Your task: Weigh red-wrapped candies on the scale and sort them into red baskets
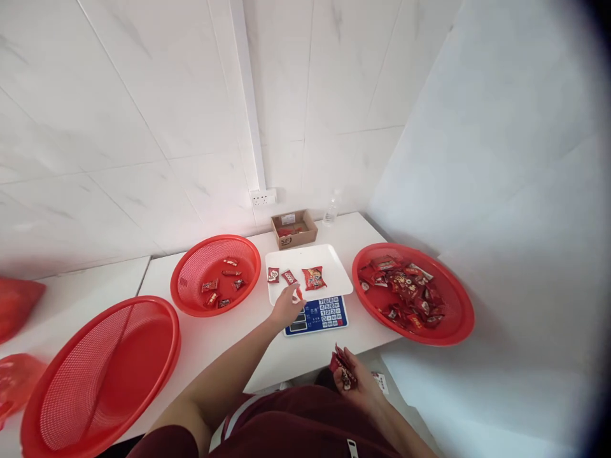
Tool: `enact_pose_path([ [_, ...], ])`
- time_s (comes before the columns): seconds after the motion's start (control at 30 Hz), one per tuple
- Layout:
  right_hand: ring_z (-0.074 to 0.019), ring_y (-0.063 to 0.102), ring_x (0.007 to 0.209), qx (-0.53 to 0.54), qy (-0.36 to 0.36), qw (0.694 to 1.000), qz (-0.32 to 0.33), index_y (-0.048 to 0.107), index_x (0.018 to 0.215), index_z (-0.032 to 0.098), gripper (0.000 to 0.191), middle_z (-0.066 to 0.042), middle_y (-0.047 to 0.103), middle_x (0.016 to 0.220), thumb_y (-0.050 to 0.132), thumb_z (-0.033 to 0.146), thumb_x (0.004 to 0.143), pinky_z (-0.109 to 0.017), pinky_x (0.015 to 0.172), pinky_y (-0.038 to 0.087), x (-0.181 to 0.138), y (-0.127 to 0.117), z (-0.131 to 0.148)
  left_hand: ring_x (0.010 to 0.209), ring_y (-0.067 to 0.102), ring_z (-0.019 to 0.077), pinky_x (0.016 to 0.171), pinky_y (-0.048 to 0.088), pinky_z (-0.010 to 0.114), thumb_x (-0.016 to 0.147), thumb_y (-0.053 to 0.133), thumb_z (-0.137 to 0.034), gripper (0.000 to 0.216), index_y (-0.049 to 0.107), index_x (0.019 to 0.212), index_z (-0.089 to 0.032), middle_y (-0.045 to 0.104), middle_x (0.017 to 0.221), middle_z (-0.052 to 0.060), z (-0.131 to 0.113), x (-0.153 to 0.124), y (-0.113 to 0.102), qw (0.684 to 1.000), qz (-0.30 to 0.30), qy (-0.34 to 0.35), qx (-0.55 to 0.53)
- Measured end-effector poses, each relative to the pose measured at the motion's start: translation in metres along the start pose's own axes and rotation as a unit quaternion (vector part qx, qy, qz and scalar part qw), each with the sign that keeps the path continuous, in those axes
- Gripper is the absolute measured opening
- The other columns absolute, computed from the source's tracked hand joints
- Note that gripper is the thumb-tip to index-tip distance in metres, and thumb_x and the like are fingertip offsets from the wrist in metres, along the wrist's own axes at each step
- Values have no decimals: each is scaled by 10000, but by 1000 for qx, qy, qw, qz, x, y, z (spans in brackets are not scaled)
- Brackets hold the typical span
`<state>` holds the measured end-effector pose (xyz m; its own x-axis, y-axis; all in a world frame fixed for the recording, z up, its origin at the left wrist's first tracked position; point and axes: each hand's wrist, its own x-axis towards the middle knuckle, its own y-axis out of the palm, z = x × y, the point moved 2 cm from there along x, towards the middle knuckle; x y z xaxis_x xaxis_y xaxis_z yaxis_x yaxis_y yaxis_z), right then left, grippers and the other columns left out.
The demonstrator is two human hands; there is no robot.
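Note:
My left hand (287,306) reaches to the front edge of the white tray (334,264) on the blue scale (319,315), its fingers pinching a small red candy packet (298,293). On the tray lie three red packets: a small one (273,275), a narrow one (289,277) and a larger one (314,278). My right hand (356,380) is held low near my lap, closed round a bunch of red candy packets (342,367).
A red basket (414,294) at right holds several red packets. A smaller red basket (216,275) left of the scale holds several candies. A large red basket (98,372) sits at front left. A cardboard box (293,229) and a bottle (330,210) stand by the wall.

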<state>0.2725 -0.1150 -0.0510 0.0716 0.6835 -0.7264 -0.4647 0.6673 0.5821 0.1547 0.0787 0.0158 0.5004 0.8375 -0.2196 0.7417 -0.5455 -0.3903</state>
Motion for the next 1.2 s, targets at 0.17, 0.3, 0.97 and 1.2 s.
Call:
enact_pose_path([
  [0.17, -97, 608, 489, 26, -1, 998, -51, 613, 735, 223, 76, 18, 658, 598, 681, 256, 726, -168, 419, 493, -9, 6, 11, 1403, -3, 318, 1111, 43, 496, 747, 613, -314, 562, 440, 1270, -205, 152, 1522, 129, 11, 27, -8, 979, -86, 42, 182],
  [0.3, -68, 583, 442, 85, 37, 992, -88, 620, 751, 224, 60, 32, 666, 591, 671, 197, 736, -139, 405, 484, -18, 11, 21, 1397, 17, 350, 1107, 49, 503, 756, 592, -352, 615, 396, 1308, -163, 156, 1515, 162, 20, 49, -7, 976, -72, 7, 207],
  [0.97, -182, 640, 778, -19, 38, 992, 116, 657, 856, 206, 242, -10, 694, 769, 723, 325, 655, -260, 623, 494, -17, 32, -5, 1172, 487, 259, 1003, 348, 387, 740, 654, -430, 473, 581, 1175, -260, 541, 1275, 83, -18, -95, 61, 890, 288, 309, 172],
  [1.2, -138, 613, 687, -4, 70, 992, 104, 664, 826, 184, 181, -7, 687, 752, 705, 308, 700, -210, 519, 426, -18, 28, -17, 1182, 474, 231, 1021, 315, 388, 755, 648, -317, 225, 631, 970, -249, 540, 1270, 46, -8, -103, 65, 887, 288, 283, 223],
])
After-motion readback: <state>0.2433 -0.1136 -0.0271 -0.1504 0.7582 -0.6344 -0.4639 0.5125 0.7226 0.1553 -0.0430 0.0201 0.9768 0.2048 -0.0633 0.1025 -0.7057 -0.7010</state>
